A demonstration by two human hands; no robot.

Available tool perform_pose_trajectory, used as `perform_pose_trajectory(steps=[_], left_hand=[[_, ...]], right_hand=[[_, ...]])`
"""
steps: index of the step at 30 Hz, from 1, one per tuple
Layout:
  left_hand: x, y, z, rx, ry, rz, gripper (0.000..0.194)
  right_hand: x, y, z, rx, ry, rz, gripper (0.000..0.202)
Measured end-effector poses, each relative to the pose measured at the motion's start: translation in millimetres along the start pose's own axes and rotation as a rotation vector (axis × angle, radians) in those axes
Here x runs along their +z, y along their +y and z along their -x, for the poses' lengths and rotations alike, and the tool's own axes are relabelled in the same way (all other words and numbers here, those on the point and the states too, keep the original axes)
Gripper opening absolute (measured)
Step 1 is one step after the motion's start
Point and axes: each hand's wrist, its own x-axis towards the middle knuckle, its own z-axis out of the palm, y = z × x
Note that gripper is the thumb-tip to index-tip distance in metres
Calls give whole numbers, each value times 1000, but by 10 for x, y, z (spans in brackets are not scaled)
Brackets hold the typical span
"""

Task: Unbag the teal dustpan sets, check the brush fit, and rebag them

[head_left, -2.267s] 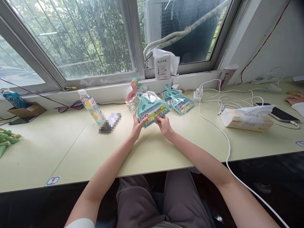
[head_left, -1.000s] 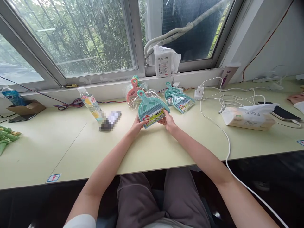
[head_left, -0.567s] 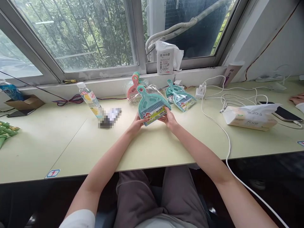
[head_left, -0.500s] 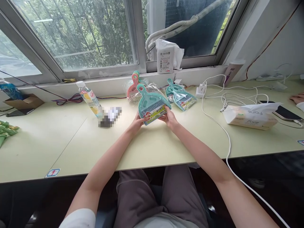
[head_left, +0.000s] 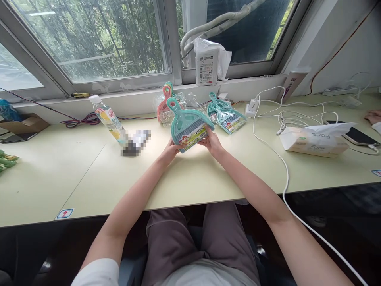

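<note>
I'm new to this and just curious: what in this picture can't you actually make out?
- Blurred patch beside the bottle, head view: pixelated, unidentifiable.
- Label on the teal dustpan set held by left hand and right hand: print too small.
- Pink dustpan pack: mostly hidden behind the teal one.
- Another person's hand: cut off by the right edge.

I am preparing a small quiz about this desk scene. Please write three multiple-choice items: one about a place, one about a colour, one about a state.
1. Where does the tissue pack lie?
A. On the windowsill
B. On the desk, to the person's right
C. On the person's lap

2. What colour is the packaged dustpan set held in both hands?
A. Teal
B. Yellow
C. Black

3. How does the drink bottle stand?
A. Lying flat
B. Upside down
C. Upright, cap on

Key: 1 B, it rests on the desk among white cables; 2 A, left hand and right hand grip a teal pan; 3 C, its white cap is on top.
</note>
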Motion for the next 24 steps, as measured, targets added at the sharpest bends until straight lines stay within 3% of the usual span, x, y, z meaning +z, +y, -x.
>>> perform_pose_trajectory(steps=[6,16,24], left_hand=[[-7,14,-2,-14,50,36,63],[-20,39,-16,-15,70,81,65],[-16,55,9,-8,31,69,70]], right_hand=[[11,45,-17,-62,-80,-1,32],[11,41,15,-94,-237,105,17],[-21,93,-31,-92,-262,124,30]])
